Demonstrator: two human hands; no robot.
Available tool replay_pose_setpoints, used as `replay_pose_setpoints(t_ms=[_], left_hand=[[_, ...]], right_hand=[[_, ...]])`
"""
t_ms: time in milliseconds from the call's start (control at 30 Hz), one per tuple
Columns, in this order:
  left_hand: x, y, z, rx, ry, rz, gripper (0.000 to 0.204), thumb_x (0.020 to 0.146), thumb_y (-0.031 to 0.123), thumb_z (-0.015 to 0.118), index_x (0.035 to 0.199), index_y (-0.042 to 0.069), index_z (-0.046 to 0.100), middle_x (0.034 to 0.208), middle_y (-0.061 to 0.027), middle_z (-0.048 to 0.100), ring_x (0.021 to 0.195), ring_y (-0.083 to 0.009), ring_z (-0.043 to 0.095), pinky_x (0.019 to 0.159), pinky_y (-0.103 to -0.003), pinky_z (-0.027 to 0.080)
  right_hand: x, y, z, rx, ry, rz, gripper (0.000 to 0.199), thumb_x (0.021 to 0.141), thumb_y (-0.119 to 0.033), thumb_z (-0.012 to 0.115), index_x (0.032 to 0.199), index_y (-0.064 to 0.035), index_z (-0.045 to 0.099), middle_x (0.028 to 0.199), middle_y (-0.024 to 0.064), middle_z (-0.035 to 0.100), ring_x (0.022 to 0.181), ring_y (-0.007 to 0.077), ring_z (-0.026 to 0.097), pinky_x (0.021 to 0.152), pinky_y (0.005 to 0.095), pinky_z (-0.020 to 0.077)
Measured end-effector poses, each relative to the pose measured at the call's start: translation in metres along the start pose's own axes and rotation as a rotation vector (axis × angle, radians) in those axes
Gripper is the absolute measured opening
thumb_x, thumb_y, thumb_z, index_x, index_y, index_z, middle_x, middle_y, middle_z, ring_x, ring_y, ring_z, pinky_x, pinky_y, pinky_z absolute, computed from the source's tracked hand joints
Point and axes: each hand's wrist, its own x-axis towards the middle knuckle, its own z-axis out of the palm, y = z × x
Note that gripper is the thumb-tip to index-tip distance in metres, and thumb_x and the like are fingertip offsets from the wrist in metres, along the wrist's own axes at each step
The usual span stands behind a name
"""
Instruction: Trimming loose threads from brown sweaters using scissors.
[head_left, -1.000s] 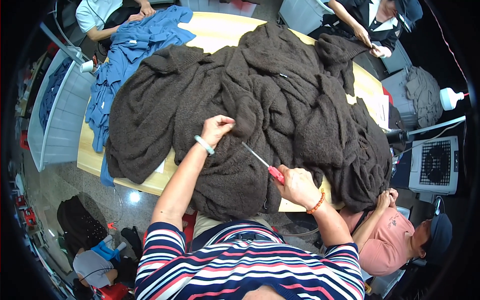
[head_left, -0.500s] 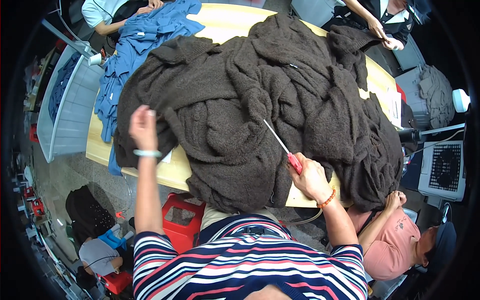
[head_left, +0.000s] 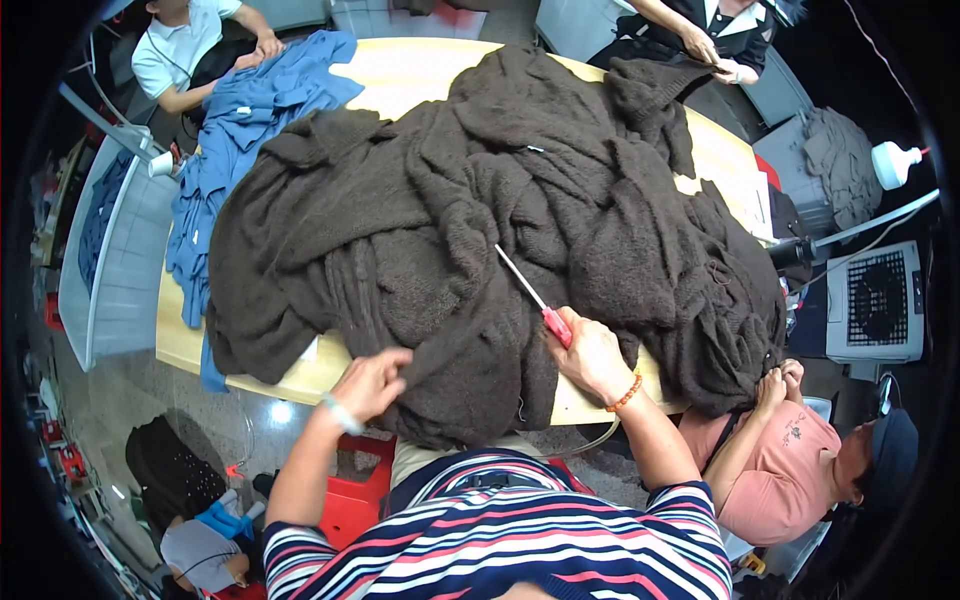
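A big heap of dark brown knitted garments (head_left: 440, 215) spreads over the pale wooden table (head_left: 205, 355) and hangs over its near edge. In my right hand (head_left: 596, 362), closed around the red handle, is a tool with a long thin metal shaft (head_left: 522, 276). Its shaft points up and left over the brown knit. My left hand (head_left: 370, 386) is by the near edge, beside a hanging fold of the knit. Its fingers are loosely bent and apart, with nothing seen in them.
Blue garments (head_left: 240, 125) lie at the table's left, next to a grey-white bin (head_left: 115, 265). Three people sit around the table: far left, far right and near right, two with hands at the brown knit. A red stool (head_left: 350, 505) stands below my left arm.
My left hand has come down and right from the heap's left side to the near edge. The red-handled tool stays in my right hand. The whole view has shifted slightly.
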Motion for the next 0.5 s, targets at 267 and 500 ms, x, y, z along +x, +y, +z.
replay_pose_setpoints(t_ms=[267,500], left_hand=[[-0.039,-0.045,0.030,0.497,-0.027,0.053,0.034,0.078,0.009,0.065,0.112,0.003,0.062,0.104,-0.0170,0.065,0.097,-0.0359,0.062,0.083,-0.041,0.050],[0.076,0.056,0.074,0.432,0.412,0.300,0.063,0.075,0.019,0.075,0.131,0.005,0.050,0.120,-0.0201,0.052,0.107,-0.0374,0.053,0.092,-0.042,0.046]], right_hand=[[-0.013,0.026,0.006,0.027,0.008,0.039,0.021,0.087,-0.026,0.063,0.093,-0.0075,0.055,0.075,0.0204,0.063,0.078,0.0409,0.064,0.070,0.0484,0.0497],[-0.022,0.030,0.011,0.045,0.032,0.061,0.021,0.088,-0.027,0.062,0.093,-0.0080,0.055,0.074,0.0204,0.063,0.077,0.0420,0.063,0.068,0.0501,0.0489]])
